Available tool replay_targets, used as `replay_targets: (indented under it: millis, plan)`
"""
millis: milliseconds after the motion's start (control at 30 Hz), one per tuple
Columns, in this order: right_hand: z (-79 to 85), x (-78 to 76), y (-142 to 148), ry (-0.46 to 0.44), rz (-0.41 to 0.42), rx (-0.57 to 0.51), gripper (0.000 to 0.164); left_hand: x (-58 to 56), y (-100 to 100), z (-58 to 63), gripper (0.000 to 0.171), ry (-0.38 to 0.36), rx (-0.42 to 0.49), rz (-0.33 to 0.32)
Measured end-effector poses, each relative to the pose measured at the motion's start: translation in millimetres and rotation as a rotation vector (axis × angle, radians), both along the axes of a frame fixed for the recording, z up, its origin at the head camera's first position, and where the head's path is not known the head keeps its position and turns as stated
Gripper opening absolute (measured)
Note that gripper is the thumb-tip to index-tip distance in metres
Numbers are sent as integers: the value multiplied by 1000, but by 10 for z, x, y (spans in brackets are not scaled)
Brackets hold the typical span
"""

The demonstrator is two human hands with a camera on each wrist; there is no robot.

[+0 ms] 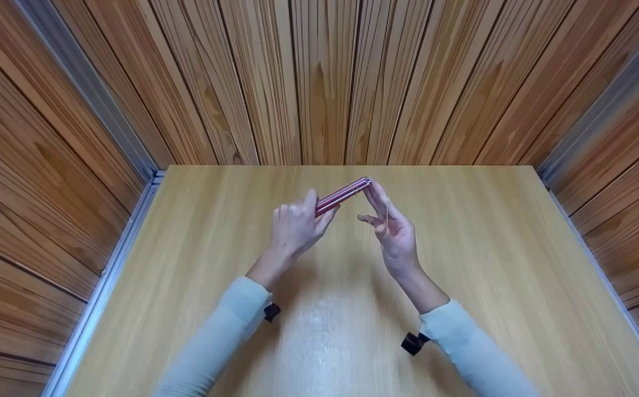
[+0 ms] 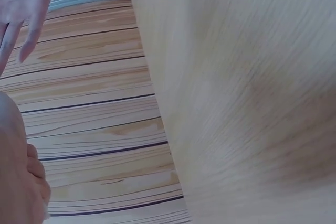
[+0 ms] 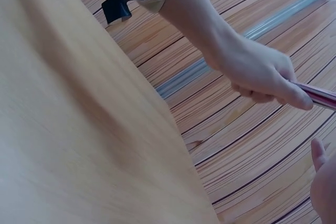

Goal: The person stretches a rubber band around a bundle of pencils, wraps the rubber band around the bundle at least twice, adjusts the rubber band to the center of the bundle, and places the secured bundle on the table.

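My left hand point(image 1: 296, 223) grips the lower end of a bundle of slim red, dark and white striped pencils point(image 1: 342, 196). The bundle slants up to the right, above the table. At its far end are the fingertips of my right hand point(image 1: 397, 234), whose fingers are extended, with the thumb side toward the left. A thin tan rubber band point(image 1: 387, 215) shows as a line across that hand. In the right wrist view the left hand point(image 3: 257, 72) holds the pencils point(image 3: 320, 97), while only part of the right hand point(image 3: 323, 182) shows. The left wrist view leaves the pencils out.
A light wooden table point(image 1: 490, 264) lies under both hands. Wood-plank walls point(image 1: 319, 82) stand at the back and sides, with metal rails point(image 1: 104, 275) along the edges. Black camera mounts point(image 1: 414, 343) hang at the sleeves.
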State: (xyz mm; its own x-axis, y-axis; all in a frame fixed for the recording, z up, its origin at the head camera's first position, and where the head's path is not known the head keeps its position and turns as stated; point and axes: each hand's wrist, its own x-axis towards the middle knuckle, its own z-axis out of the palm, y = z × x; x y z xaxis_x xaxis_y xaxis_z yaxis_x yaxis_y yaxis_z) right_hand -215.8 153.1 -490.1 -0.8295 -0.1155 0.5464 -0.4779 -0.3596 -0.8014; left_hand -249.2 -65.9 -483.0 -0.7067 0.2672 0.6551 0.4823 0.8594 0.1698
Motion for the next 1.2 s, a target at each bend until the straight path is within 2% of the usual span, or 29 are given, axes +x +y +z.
replay_targets:
  millis: [100, 233, 500, 567, 633, 733, 967, 1067, 1200]
  plan:
    - [-15, -16, 36, -18, -3, -1, 105, -22, -56, 35, 44, 113, -78, 6]
    - [-30, -37, 99, -39, -14, 27, 101, -30, -138, 100, 45, 166, -171, -13]
    - [28, -72, 222, -53, -7, 168, 84, -15, -258, 165, 46, 169, -311, -58]
    - [48, -85, 250, -51, -4, 206, 74, -4, -272, 171, 47, 174, -344, -61]
    - [65, -98, 279, -53, -16, 255, 63, 12, -278, 175, 47, 182, -370, -64]
    - [83, -115, 317, -52, -45, 333, 55, 33, -271, 185, 47, 203, -411, -71]
    - [102, -135, 341, -31, -108, 552, 47, 38, -284, 201, 47, 225, -483, -100]
    - [101, -143, 350, -23, -132, 617, 45, 40, -297, 166, 47, 205, -488, -101]
    - [95, -170, 357, 11, -145, 649, 44, 43, -290, 135, 46, 134, -485, -99]
